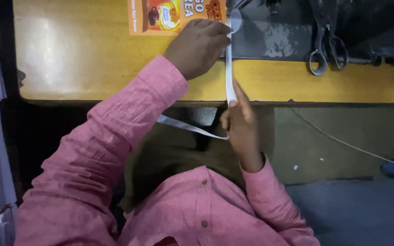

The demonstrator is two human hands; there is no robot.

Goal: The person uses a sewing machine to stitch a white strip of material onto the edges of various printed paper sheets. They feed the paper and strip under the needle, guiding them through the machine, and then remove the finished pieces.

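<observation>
A: Logging the head view. My left hand (199, 45) presses a white strip (228, 68) onto the yellow table (92, 59) — fingers curled together over its far end, near the sewing machine bed (274, 38).

B: And the right?

A: The right hand (240, 125) sits at the table edge, thumb and fingers pinching the strip's near part. The long axis runs straight away from me, taut between both hands; the right one is closer to me. A slack tail trails left, under my pink sleeve (128, 118).

B: Texture?

A: Flat, narrow, smooth — likely tape or elastic. Scissors (327, 45) lie well apart, to the right.
</observation>
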